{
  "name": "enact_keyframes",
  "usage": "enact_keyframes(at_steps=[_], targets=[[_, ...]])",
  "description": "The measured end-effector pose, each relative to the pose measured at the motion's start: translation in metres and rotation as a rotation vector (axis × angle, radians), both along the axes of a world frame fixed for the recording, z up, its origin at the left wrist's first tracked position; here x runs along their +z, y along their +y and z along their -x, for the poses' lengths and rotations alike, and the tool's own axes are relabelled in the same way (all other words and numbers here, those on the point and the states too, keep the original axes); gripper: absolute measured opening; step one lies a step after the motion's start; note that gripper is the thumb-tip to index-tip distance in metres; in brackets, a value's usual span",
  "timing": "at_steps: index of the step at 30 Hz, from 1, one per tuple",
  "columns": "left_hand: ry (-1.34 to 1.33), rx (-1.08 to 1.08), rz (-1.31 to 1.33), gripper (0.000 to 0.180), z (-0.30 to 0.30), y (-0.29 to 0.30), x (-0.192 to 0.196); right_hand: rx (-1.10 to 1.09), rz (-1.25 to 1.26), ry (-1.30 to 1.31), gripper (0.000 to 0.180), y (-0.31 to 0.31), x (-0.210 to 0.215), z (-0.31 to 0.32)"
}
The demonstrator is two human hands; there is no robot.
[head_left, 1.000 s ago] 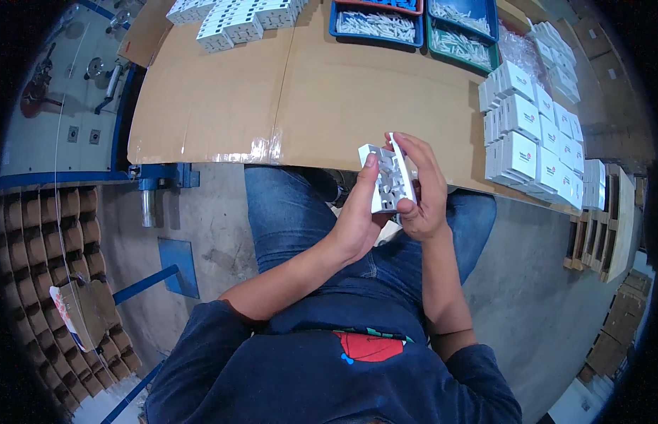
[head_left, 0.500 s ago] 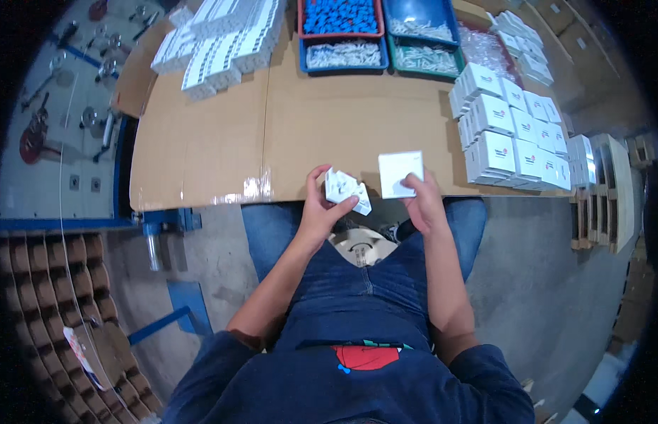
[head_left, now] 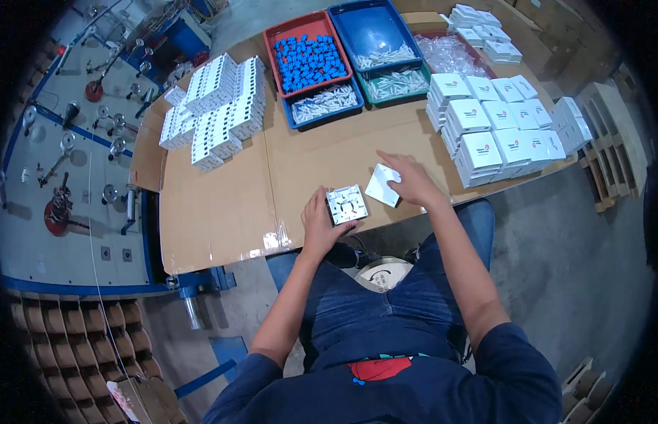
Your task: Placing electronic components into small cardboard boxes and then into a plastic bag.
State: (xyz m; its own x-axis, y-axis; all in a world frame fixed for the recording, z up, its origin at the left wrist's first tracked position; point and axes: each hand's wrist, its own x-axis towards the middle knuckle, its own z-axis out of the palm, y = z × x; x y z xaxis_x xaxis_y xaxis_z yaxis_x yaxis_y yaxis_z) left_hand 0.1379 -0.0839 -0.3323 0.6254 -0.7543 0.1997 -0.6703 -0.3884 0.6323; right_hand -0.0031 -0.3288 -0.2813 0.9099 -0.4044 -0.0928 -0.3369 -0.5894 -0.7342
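My left hand [head_left: 320,225] grips a white square housing [head_left: 347,204] by its left side and lower corner. The housing's face, with moulded slots and dark gaps, is turned up at the cardboard-covered tabletop's near edge. Just to the right, my right hand [head_left: 412,182] holds a smooth white square plate [head_left: 380,186]. Its thumb lies on the plate's face and the forefinger reaches past the far corner. A small gap separates plate and housing. The other right fingers are partly hidden behind the hand.
Stacked white units [head_left: 223,99] stand at the left, white square boxes [head_left: 484,131] at the right. At the back are a red tray [head_left: 274,42] of blue parts, blue trays [head_left: 371,28], a green tray [head_left: 371,99] with white pieces, and clear plastic bags [head_left: 453,56]. The table is cardboard-covered [head_left: 223,205].
The housing was tilted in my left hand and now sits level, slotted face up. My right hand has turned the plate and holds it further over the tabletop. The whole view has swung.
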Motion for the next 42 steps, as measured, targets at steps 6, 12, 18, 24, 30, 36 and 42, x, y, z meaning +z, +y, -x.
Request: enact_keyframes(at_steps=[6,12,18,24,30,36,42], targets=[[-0.001,0.004,-0.039,0.11,-0.006,-0.011,-0.007,-0.231,0.263,-0.015,0.058,0.029,-0.008,0.005],[-0.258,0.0,-0.066,0.098,-0.013,-0.008,0.003,0.007,0.233,-0.05,0.047,0.015,-0.041,0.014],[-0.01,-0.008,0.154,0.099,0.004,-0.021,-0.025,-0.033,-0.182,-0.245,0.043,0.006,-0.044,0.028],[-0.157,0.024,0.036,0.101,-0.003,-0.019,-0.011,-0.112,0.231,-0.149,0.044,0.018,-0.064,0.031],[-0.097,0.045,0.008,0.107,-0.01,-0.016,-0.012,-0.12,0.247,-0.14,0.041,0.023,-0.06,0.021],[-0.096,0.075,0.044,0.106,0.001,-0.025,-0.005,-0.137,0.22,-0.185,0.045,0.017,-0.065,0.03],[-0.166,0.158,-0.073,0.113,0.008,-0.023,-0.001,-0.19,0.17,-0.176,0.042,0.019,-0.041,0.037]])
